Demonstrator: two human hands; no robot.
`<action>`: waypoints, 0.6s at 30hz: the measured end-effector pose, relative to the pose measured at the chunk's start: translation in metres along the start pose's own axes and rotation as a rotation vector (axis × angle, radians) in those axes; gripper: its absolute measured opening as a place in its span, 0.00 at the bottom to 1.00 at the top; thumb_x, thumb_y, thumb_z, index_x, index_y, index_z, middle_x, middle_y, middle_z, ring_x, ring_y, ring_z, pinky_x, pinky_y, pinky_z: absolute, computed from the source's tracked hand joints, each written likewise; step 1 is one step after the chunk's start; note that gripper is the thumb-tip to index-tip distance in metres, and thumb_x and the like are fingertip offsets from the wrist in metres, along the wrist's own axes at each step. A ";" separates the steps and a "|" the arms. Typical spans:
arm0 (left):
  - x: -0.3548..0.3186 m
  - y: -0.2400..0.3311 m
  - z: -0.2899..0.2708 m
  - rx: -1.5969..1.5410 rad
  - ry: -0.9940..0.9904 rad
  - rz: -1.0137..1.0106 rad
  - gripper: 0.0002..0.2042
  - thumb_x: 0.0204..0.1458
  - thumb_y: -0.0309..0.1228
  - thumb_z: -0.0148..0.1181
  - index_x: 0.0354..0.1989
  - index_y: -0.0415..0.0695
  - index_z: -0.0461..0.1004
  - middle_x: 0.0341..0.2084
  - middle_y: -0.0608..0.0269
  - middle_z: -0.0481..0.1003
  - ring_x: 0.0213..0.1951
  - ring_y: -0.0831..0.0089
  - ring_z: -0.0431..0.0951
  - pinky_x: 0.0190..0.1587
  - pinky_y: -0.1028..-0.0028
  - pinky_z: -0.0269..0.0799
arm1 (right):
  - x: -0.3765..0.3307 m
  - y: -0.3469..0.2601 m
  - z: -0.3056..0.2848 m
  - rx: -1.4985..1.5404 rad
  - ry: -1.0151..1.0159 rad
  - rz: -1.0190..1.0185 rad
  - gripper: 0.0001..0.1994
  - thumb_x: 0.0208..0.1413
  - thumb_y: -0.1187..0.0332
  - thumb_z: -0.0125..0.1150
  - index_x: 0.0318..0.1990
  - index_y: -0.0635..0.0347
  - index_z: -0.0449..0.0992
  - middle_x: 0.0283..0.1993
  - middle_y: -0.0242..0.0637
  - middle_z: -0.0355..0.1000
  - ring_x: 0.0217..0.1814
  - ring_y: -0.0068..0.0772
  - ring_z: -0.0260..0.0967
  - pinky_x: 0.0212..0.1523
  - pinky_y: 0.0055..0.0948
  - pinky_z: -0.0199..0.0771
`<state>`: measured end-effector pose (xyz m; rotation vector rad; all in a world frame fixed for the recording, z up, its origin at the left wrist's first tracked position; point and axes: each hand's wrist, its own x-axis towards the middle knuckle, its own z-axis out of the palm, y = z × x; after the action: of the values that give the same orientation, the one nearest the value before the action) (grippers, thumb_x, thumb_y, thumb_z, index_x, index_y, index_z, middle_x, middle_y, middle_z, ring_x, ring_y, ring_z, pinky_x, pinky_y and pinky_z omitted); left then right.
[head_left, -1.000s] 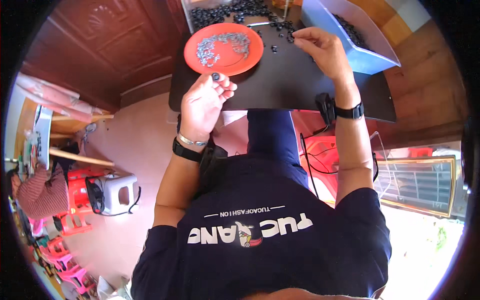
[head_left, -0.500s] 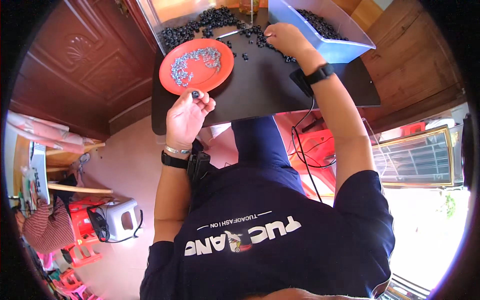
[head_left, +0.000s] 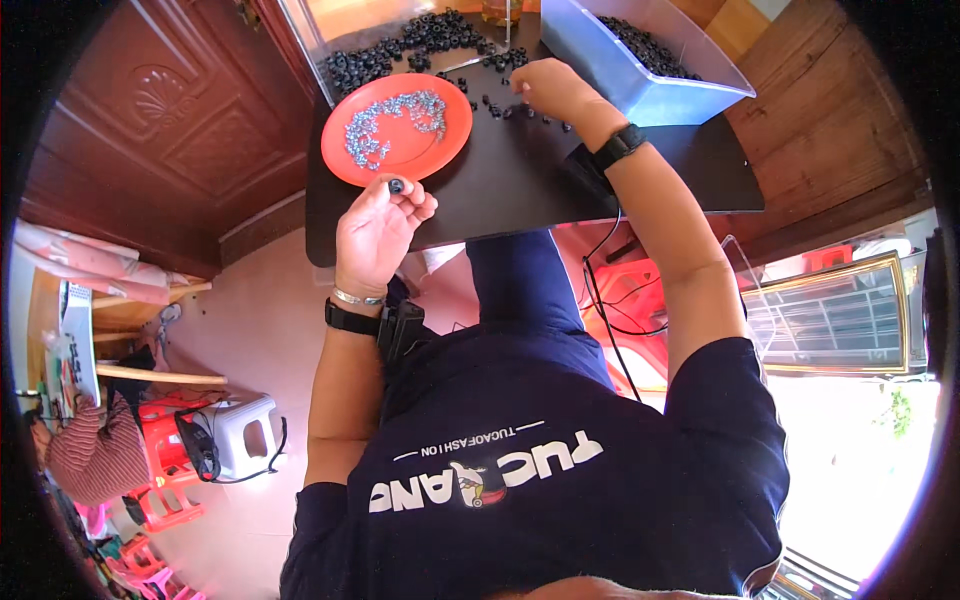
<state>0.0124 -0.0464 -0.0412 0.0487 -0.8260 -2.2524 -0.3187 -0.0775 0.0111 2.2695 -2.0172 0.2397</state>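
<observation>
Matte black table [head_left: 520,190]; left hand [head_left: 375,235] pinches small black ring [head_left: 396,186].

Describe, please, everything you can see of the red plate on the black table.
The red plate is round and shallow, and looks like plastic. It lies flat on the black table, near the table's left front edge. A loose heap of small silvery parts lies in it. The left hand, pinching a small black ring, is at its near rim; contact cannot be told.
</observation>
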 end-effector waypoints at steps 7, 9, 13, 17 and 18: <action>0.001 0.000 -0.004 -0.005 -0.024 0.012 0.12 0.61 0.33 0.44 0.38 0.38 0.71 0.35 0.56 0.72 0.42 0.62 0.73 0.51 0.64 0.67 | -0.006 0.007 -0.018 0.218 0.127 0.071 0.08 0.46 0.69 0.58 0.35 0.51 0.79 0.35 0.41 0.76 0.41 0.45 0.73 0.43 0.39 0.72; 0.001 0.000 -0.004 -0.012 -0.025 0.007 0.12 0.60 0.33 0.45 0.38 0.38 0.71 0.35 0.56 0.72 0.42 0.62 0.73 0.51 0.64 0.67 | -0.011 0.010 -0.018 0.233 0.148 0.073 0.08 0.47 0.68 0.59 0.36 0.54 0.79 0.34 0.41 0.76 0.39 0.42 0.74 0.42 0.36 0.72; 0.003 0.000 -0.004 -0.003 -0.033 -0.004 0.11 0.60 0.33 0.45 0.38 0.38 0.71 0.35 0.56 0.71 0.42 0.62 0.72 0.51 0.63 0.67 | -0.018 0.014 -0.015 0.297 0.166 0.074 0.09 0.50 0.66 0.62 0.37 0.58 0.78 0.30 0.36 0.76 0.34 0.31 0.73 0.36 0.29 0.72; 0.001 0.000 -0.003 0.014 -0.025 0.003 0.12 0.60 0.34 0.44 0.38 0.38 0.71 0.35 0.56 0.71 0.42 0.61 0.72 0.51 0.64 0.66 | -0.027 -0.008 -0.026 0.775 0.010 0.254 0.09 0.54 0.64 0.62 0.37 0.60 0.77 0.28 0.29 0.73 0.31 0.21 0.69 0.33 0.21 0.70; 0.001 0.000 -0.003 0.016 -0.022 0.006 0.12 0.60 0.34 0.44 0.38 0.38 0.71 0.35 0.56 0.71 0.42 0.61 0.72 0.51 0.64 0.66 | -0.032 -0.019 -0.027 1.007 0.005 0.229 0.10 0.55 0.63 0.62 0.38 0.60 0.77 0.28 0.26 0.71 0.30 0.18 0.67 0.32 0.19 0.68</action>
<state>0.0125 -0.0486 -0.0435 0.0285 -0.8542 -2.2442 -0.3051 -0.0396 0.0322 2.4011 -2.4859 1.5826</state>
